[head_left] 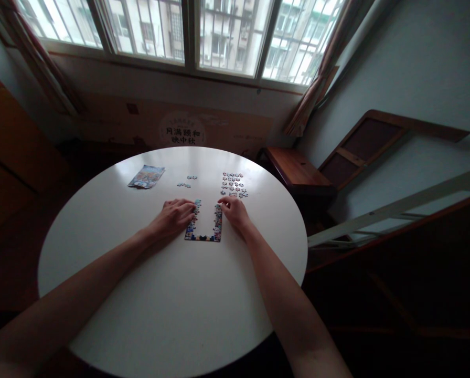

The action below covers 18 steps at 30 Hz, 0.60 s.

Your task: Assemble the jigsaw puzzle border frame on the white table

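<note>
A partly joined jigsaw frame (204, 237) lies on the round white table (172, 304), with its left, bottom and right edges assembled. My left hand (174, 214) rests fingers down on the frame's left strip near its top. My right hand (234, 209) presses curled fingertips on the top of the right strip. Whether either hand holds a loose piece is hidden. Loose puzzle pieces (232, 185) are spread just beyond my right hand. A few more pieces (187, 182) lie beyond my left hand.
A colourful printed packet (146, 176) lies at the table's far left. A wooden bench (296, 169) and a leaning wooden frame (366, 142) stand to the right. A cardboard box (182, 128) sits under the barred windows behind the table.
</note>
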Tool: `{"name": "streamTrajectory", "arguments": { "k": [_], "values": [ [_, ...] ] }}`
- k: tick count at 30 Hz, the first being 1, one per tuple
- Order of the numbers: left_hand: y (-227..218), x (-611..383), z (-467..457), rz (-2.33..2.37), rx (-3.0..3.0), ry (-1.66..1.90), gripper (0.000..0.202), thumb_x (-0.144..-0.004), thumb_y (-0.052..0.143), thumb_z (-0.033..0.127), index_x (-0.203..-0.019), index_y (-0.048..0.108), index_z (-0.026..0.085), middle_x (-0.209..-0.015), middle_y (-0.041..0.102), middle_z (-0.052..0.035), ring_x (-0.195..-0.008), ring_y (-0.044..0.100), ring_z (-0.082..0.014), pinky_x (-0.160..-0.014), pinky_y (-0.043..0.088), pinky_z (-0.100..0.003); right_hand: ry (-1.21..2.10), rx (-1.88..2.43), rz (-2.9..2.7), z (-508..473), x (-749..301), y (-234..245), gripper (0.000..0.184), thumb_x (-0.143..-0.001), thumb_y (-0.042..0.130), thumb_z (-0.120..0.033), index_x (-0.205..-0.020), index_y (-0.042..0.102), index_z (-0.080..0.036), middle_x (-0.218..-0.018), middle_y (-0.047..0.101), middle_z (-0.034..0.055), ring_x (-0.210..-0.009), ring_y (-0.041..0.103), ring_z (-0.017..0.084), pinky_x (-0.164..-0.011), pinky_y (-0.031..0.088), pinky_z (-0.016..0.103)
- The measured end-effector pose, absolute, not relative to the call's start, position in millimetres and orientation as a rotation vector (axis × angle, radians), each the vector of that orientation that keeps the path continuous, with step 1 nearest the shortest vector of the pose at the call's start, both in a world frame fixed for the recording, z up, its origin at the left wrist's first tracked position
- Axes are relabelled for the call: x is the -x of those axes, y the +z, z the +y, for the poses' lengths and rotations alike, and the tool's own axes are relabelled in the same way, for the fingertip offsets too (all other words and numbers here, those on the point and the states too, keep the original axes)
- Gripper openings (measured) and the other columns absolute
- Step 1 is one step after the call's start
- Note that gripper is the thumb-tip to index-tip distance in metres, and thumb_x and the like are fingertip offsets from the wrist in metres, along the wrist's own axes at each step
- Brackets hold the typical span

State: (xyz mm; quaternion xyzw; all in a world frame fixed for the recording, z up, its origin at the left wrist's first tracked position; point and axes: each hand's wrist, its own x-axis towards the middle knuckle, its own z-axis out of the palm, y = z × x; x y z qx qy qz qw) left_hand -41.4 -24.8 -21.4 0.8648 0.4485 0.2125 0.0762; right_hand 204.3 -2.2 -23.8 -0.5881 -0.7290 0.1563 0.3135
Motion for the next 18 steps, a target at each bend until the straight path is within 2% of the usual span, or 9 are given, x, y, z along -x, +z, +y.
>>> {"name": "streamTrajectory", "arguments": {
  "k": [18],
  "values": [
    [-19.8, 40.9, -25.9, 1.325, -2.592, 0.660, 0.022, -0.092, 0.047, 0.037, -0.106, 0.059, 0.025, -0.122, 0.065, -0.0052, -0.114, 0.056, -0.0254, -0.097, 0.033, -0.044, 0.402, 1.557, -1.919, -1.9, -203.8, -24.7, 0.022, -0.083, 0.055, -0.014, -0.093, 0.075, -0.019, -0.087, 0.067, 0.0038, -0.070, 0.058, 0.013, -0.077, 0.046, 0.027]
  ]
}}
